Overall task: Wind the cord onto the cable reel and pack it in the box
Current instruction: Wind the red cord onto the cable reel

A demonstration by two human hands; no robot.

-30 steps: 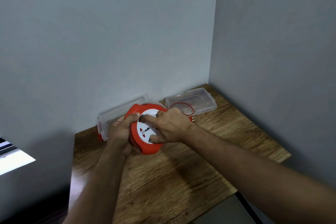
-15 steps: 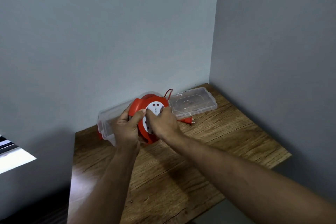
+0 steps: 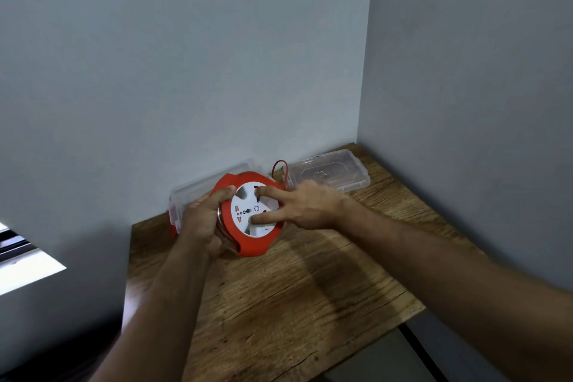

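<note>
Cable reel (image 3: 248, 214) now tilted w/ white face toward the camera, lower than 0.5 s ago. Right hand (image 3: 305, 205) has opened, fingers (image 3: 263, 191) spread on the face. Plug no longer visible; cord (image 3: 279, 166) loops up behind.

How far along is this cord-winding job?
Midway. The left hand grips the red reel while the right hand has fingers on its white face. A loop of cord is loose. The clear box holds nothing visible; its lid lies aside.
</note>
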